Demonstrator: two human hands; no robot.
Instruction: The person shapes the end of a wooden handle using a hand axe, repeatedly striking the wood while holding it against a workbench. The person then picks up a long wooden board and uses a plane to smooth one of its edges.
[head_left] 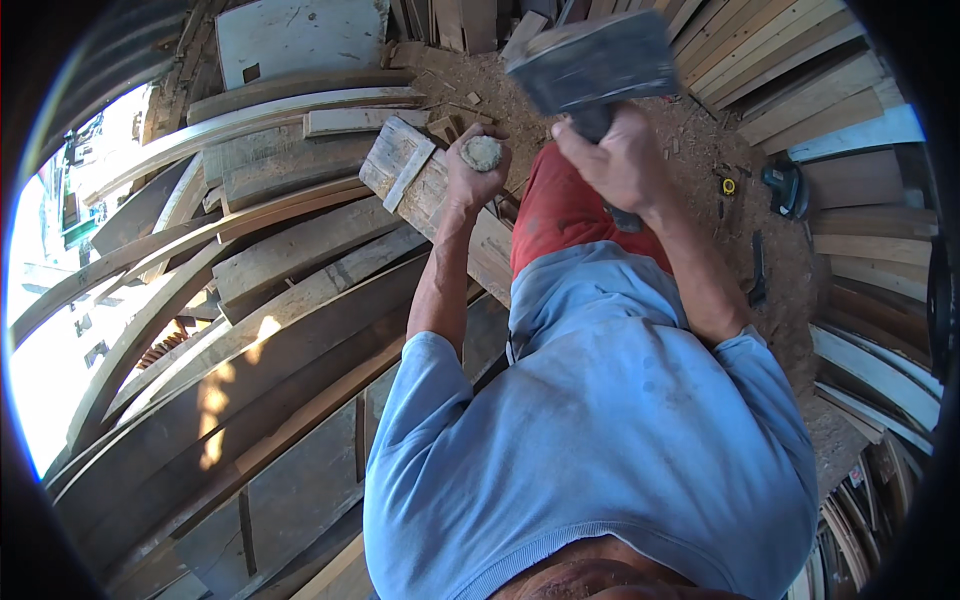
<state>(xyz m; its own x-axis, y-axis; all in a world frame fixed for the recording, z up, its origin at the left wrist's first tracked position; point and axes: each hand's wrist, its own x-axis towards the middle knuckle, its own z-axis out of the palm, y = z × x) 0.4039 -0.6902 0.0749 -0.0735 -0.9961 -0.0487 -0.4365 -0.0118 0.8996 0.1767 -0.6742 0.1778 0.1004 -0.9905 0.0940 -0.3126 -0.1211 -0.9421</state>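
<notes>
My left hand (465, 190) is closed in a fist round an upright chisel (482, 153). Only the worn, pale round end of its handle shows; the blade is hidden beneath the fist. Under that hand lies a weathered wooden board (490, 254), with a narrow wooden strip (409, 180) across its far end. My right hand (622, 165) grips the handle of a mallet (598, 72) with a large dark block head. The mallet is raised to the right of the chisel, apart from it, and its head is slightly blurred.
Stacked planks (300, 255) fill the left side, with a pale panel (300, 40) behind. More boards (870, 250) line the right. On the dusty floor (700, 150) lie a yellow tape measure (728, 186), a teal power tool (785, 190) and a dark long tool (757, 268).
</notes>
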